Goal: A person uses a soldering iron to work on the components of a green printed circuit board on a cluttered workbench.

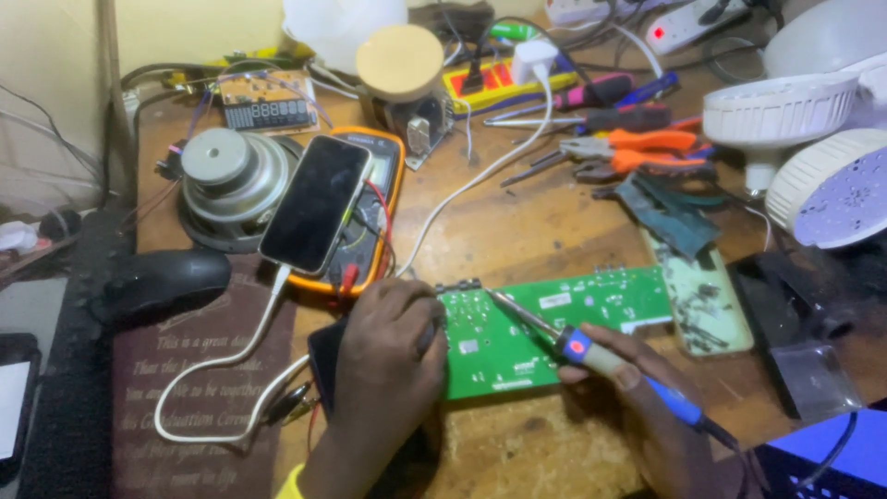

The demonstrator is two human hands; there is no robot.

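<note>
Both hands work near the bench's front edge: the left hand (388,356) clamps the green circuit board's (554,328) left end, the right hand (637,397) grips a soldering iron (577,346) touching it.

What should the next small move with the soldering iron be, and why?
Probably lower the tip a little onto the joint. The right hand holds the soldering iron slanted, with its tip near the green board's upper left corner, and the left hand steadies that end.
</note>
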